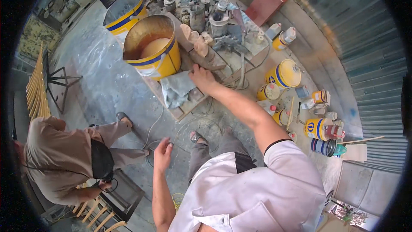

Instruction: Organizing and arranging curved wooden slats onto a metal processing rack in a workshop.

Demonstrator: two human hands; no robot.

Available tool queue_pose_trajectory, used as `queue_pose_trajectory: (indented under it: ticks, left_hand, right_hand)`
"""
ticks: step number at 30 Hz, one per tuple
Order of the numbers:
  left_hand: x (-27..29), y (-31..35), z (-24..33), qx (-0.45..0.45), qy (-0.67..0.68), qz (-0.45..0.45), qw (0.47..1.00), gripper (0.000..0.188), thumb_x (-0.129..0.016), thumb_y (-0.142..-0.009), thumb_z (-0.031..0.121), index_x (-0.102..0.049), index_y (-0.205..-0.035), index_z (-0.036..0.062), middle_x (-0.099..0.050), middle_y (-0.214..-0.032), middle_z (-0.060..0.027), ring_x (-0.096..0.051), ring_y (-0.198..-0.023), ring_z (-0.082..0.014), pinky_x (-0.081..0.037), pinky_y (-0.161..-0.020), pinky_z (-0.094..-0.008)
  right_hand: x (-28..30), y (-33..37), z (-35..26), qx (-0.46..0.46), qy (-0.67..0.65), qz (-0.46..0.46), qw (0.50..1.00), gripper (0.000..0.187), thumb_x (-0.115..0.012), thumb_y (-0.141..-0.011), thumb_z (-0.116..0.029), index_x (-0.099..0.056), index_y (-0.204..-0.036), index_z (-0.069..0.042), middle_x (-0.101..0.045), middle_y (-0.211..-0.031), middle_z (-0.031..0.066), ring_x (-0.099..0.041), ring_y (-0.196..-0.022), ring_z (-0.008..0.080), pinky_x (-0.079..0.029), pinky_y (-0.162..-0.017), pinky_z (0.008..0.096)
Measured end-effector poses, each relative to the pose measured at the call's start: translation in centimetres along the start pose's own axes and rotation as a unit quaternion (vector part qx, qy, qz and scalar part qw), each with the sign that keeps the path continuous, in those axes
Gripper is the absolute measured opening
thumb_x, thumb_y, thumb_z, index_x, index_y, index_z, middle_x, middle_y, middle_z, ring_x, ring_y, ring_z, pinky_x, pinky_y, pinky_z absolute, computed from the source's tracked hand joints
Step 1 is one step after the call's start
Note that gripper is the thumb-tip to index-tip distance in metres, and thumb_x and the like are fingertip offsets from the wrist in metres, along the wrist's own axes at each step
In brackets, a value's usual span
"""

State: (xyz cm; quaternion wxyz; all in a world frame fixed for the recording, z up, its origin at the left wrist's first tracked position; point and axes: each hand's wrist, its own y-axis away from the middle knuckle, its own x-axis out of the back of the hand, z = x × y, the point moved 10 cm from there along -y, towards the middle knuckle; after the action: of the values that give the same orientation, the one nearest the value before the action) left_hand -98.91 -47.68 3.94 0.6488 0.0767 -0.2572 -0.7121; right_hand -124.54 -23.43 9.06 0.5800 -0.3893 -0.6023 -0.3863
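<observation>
My right hand point(201, 78) reaches out onto the low worktable, its fingers bent down at the boards beside a crumpled grey-blue cloth point(177, 89). The fingertips are partly hidden, and what they hold, if anything, cannot be made out. Just beyond the cloth stands a yellow bucket point(169, 60) with a blue band and light brownish liquid inside. Beyond my right fingers lies a crumpled peach-coloured cloth point(198, 44). My left hand point(163, 151) hangs in the air before my body, fingers loosely curled and slightly apart, with nothing seen in it.
A second yellow bucket point(128, 19) stands behind the first. Dusty pots and cans point(198, 17) crowd the table's far part. Several yellow tubs point(283, 74) and bottles line the floor at right. Hoses cross the floor. Another person point(64, 159) stands at left by a slatted wooden piece point(101, 215).
</observation>
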Motion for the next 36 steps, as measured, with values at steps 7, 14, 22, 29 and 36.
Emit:
queue_pose_trajectory:
  ticks: [7, 14, 22, 29, 36]
  left_hand:
    - [-7.8, -2.7, 7.1, 0.002, 0.165, -0.036, 0.986, 0.038, -0.056, -0.099, 0.022, -0.057, -0.129, -0.0007, -0.069, -0.11, -0.0078, -0.064, -0.1, -0.0148, -0.05, -0.089, -0.0301]
    - [-17.1, 3.0, 3.0, 0.114, 0.555, 0.025, 0.823, 0.036, -0.049, -0.104, 0.033, -0.055, -0.129, 0.0082, -0.065, -0.106, -0.0029, -0.061, -0.1, -0.0109, -0.051, -0.084, -0.0298]
    - [-19.7, 10.8, -7.5, 0.171, 0.573, 0.255, 0.76, 0.018, -0.054, -0.101, 0.025, -0.059, -0.108, 0.0088, -0.067, -0.092, -0.0011, -0.063, -0.083, -0.0093, -0.05, -0.072, -0.0241]
    - [-23.1, 19.8, -26.2, 0.289, 0.486, 0.438, 0.699, 0.02, -0.057, -0.1, 0.025, -0.06, -0.105, 0.0056, -0.067, -0.085, -0.0043, -0.063, -0.074, -0.011, -0.049, -0.064, -0.0255]
    - [-27.2, 21.9, -42.5, 0.37, 0.398, 0.401, 0.738, 0.024, -0.047, -0.103, 0.028, -0.053, -0.099, 0.0054, -0.067, -0.084, -0.0056, -0.064, -0.062, -0.0132, -0.045, -0.048, -0.0274]
  right_hand:
    - [3.2, 3.0, -2.2, 0.08, -0.228, 0.063, 0.968, 0.029, -0.068, -0.077, -0.012, -0.06, -0.103, -0.002, -0.052, -0.108, 0.0194, -0.062, -0.091, 0.0393, -0.053, -0.075, 0.0485]
    - [3.6, 16.4, -11.7, 0.314, -0.464, -0.106, 0.822, 0.029, -0.074, -0.067, -0.005, -0.058, -0.091, -0.002, -0.055, -0.099, 0.016, -0.06, -0.085, 0.0349, -0.05, -0.074, 0.0432]
    - [-2.5, 22.9, -18.3, 0.445, -0.464, -0.322, 0.695, 0.029, -0.077, -0.075, -0.012, -0.058, -0.096, -0.002, -0.057, -0.108, 0.0155, -0.06, -0.096, 0.0359, -0.05, -0.083, 0.0414]
    - [-28.1, 25.8, -16.5, 0.406, -0.343, -0.387, 0.753, 0.033, -0.071, -0.081, -0.019, -0.062, -0.108, -0.004, -0.063, -0.102, 0.0186, -0.062, -0.099, 0.0385, -0.05, -0.084, 0.0441]
    - [-61.0, 21.1, -16.6, 0.127, -0.214, -0.457, 0.854, 0.029, -0.064, -0.085, -0.021, -0.065, -0.098, 0.004, -0.069, -0.084, 0.0198, -0.068, -0.084, 0.0313, -0.052, -0.078, 0.0401]
